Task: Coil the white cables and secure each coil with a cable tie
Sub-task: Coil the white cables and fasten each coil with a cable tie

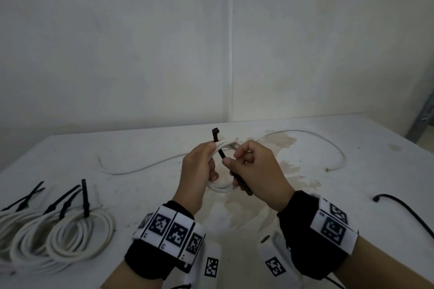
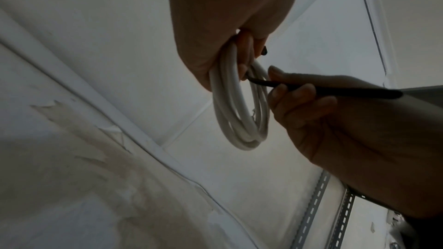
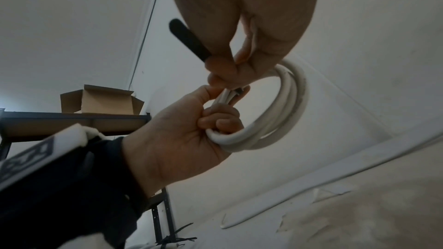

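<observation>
Head view: left hand (image 1: 199, 169) gripping white coil (image 1: 219, 188), right hand (image 1: 254, 171) pinching black cable tie (image 1: 222, 155).

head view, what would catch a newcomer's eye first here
At the middle of the table, the left hand grips a small coil of white cable while the right hand pinches a black cable tie laid across it. At the near left lie finished coils, each with a black tie, and a loose white cable trails across the far side.
</observation>
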Action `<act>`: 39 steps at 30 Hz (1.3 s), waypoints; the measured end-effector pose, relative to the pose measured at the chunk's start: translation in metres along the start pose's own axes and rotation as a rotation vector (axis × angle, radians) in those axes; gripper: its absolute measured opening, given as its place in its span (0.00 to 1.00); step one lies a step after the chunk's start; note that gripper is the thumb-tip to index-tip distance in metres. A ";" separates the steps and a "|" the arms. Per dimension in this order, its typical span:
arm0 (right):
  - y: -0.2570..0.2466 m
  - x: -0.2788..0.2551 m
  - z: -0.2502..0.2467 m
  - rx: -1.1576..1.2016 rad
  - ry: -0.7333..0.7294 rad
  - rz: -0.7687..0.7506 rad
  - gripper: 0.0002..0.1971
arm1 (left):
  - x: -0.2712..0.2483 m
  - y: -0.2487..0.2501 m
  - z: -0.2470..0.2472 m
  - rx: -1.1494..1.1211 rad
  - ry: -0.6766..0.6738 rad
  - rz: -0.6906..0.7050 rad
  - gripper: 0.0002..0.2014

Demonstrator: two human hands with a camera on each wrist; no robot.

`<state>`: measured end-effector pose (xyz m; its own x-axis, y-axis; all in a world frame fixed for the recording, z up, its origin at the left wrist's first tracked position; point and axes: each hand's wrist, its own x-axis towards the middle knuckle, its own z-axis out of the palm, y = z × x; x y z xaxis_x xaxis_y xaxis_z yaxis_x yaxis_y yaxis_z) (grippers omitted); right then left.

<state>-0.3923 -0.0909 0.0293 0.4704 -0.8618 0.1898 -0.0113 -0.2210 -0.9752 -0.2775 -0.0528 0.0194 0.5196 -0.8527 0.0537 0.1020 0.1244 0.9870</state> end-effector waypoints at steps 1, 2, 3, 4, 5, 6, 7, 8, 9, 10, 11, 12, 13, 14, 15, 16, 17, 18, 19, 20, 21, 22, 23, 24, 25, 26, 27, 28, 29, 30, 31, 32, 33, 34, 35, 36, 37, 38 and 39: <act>-0.001 -0.002 0.000 0.019 -0.028 -0.014 0.07 | 0.000 0.002 -0.001 -0.012 -0.002 0.004 0.13; -0.001 -0.003 0.000 0.035 -0.062 -0.031 0.05 | 0.000 0.003 -0.002 -0.025 -0.003 0.004 0.13; 0.000 -0.003 0.000 0.052 -0.102 -0.049 0.05 | 0.000 0.003 -0.003 -0.040 -0.002 0.000 0.13; 0.003 -0.004 -0.001 0.070 -0.148 -0.058 0.10 | 0.000 0.004 -0.004 -0.056 0.000 -0.007 0.14; 0.004 -0.005 -0.003 0.087 -0.197 -0.062 0.15 | 0.001 0.004 -0.005 -0.069 0.002 -0.014 0.14; 0.006 -0.006 -0.004 0.075 -0.242 -0.083 0.19 | 0.001 0.003 -0.006 -0.077 0.005 -0.021 0.13; 0.008 -0.008 -0.004 0.034 -0.271 -0.127 0.22 | 0.001 0.002 -0.006 -0.080 0.006 -0.024 0.13; 0.010 -0.009 -0.004 -0.025 -0.283 -0.190 0.23 | 0.001 0.001 -0.006 -0.086 0.002 -0.023 0.12; 0.011 -0.010 -0.004 -0.080 -0.278 -0.256 0.23 | 0.001 0.000 -0.006 -0.097 -0.006 -0.019 0.12; 0.011 -0.010 -0.004 -0.116 -0.259 -0.304 0.21 | 0.001 -0.001 -0.005 -0.108 -0.014 -0.015 0.11; 0.011 -0.010 -0.004 -0.125 -0.239 -0.331 0.18 | 0.001 -0.001 -0.005 -0.115 -0.022 -0.013 0.11; 0.011 -0.009 -0.005 -0.126 -0.223 -0.351 0.14 | 0.001 -0.002 -0.004 -0.115 -0.030 -0.013 0.10; 0.010 -0.007 -0.006 -0.122 -0.217 -0.369 0.11 | 0.001 -0.003 -0.004 -0.112 -0.039 -0.016 0.10; 0.009 -0.007 -0.007 -0.117 -0.220 -0.383 0.09 | 0.000 -0.003 -0.004 -0.108 -0.047 -0.020 0.10; 0.009 -0.006 -0.008 -0.114 -0.228 -0.397 0.07 | 0.000 -0.004 -0.004 -0.105 -0.052 -0.022 0.10; 0.008 -0.006 -0.009 -0.118 -0.233 -0.403 0.06 | -0.001 -0.004 -0.004 -0.102 -0.054 -0.023 0.10; 0.008 -0.005 -0.009 -0.123 -0.230 -0.403 0.07 | -0.002 -0.005 -0.003 -0.101 -0.057 -0.024 0.09; 0.007 -0.003 -0.010 -0.118 -0.215 -0.393 0.08 | -0.003 -0.005 -0.002 -0.103 -0.059 -0.029 0.09; 0.006 -0.002 -0.011 -0.093 -0.193 -0.369 0.10 | -0.004 -0.004 -0.001 -0.109 -0.061 -0.035 0.09; 0.006 0.000 -0.013 -0.059 -0.170 -0.342 0.11 | -0.006 -0.003 0.001 -0.111 -0.060 -0.040 0.08; 0.005 0.001 -0.014 -0.031 -0.148 -0.323 0.12 | -0.007 -0.003 0.002 -0.109 -0.061 -0.041 0.08; 0.004 0.001 -0.015 -0.020 -0.132 -0.315 0.12 | -0.007 -0.002 0.004 -0.103 -0.064 -0.039 0.08; 0.004 0.001 -0.015 -0.029 -0.125 -0.313 0.13 | -0.008 -0.002 0.005 -0.098 -0.067 -0.037 0.07; 0.004 0.000 -0.015 -0.048 -0.126 -0.312 0.13 | -0.008 -0.001 0.006 -0.095 -0.067 -0.036 0.07; 0.004 0.000 -0.014 -0.066 -0.128 -0.306 0.12 | -0.009 0.000 0.007 -0.090 -0.068 -0.035 0.07; 0.004 -0.001 -0.013 -0.076 -0.127 -0.292 0.11 | -0.009 0.000 0.008 -0.083 -0.067 -0.033 0.07; 0.004 0.000 -0.012 -0.077 -0.117 -0.271 0.10 | -0.010 0.000 0.008 -0.074 -0.066 -0.031 0.08; 0.004 0.000 -0.012 -0.072 -0.100 -0.249 0.10 | -0.010 0.001 0.008 -0.068 -0.064 -0.028 0.08; 0.004 0.001 -0.011 -0.067 -0.080 -0.231 0.10 | -0.011 0.000 0.009 -0.065 -0.063 -0.025 0.09; 0.004 0.002 -0.011 -0.064 -0.062 -0.217 0.10 | -0.011 0.000 0.009 -0.065 -0.061 -0.023 0.09; 0.003 0.003 -0.010 -0.066 -0.049 -0.207 0.10 | -0.012 0.000 0.009 -0.064 -0.059 -0.021 0.10; 0.003 0.003 -0.009 -0.070 -0.040 -0.201 0.11 | -0.012 -0.001 0.009 -0.062 -0.057 -0.019 0.10; 0.003 0.003 -0.009 -0.074 -0.036 -0.197 0.11 | -0.012 -0.001 0.009 -0.058 -0.056 -0.017 0.10; 0.002 0.003 -0.008 -0.075 -0.033 -0.193 0.11 | -0.013 -0.001 0.009 -0.055 -0.055 -0.015 0.10; 0.002 0.002 -0.007 -0.074 -0.033 -0.190 0.12 | -0.013 -0.001 0.009 -0.055 -0.053 -0.018 0.09; 0.002 0.002 -0.007 -0.075 -0.033 -0.187 0.12 | -0.012 0.000 0.009 -0.062 -0.050 -0.030 0.09; 0.003 0.002 -0.007 -0.076 -0.032 -0.185 0.13 | -0.012 0.000 0.009 -0.078 -0.046 -0.052 0.09; 0.003 0.002 -0.006 -0.079 -0.030 -0.183 0.14 | -0.012 0.001 0.008 -0.105 -0.043 -0.079 0.09; 0.003 0.001 -0.006 -0.083 -0.028 -0.182 0.14 | -0.012 0.001 0.009 -0.129 -0.044 -0.099 0.11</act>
<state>-0.3973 -0.0954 0.0277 0.4956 -0.7917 0.3573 0.0037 -0.4095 -0.9123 -0.2906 -0.0469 0.0214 0.4644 -0.8850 -0.0335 0.2603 0.1002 0.9603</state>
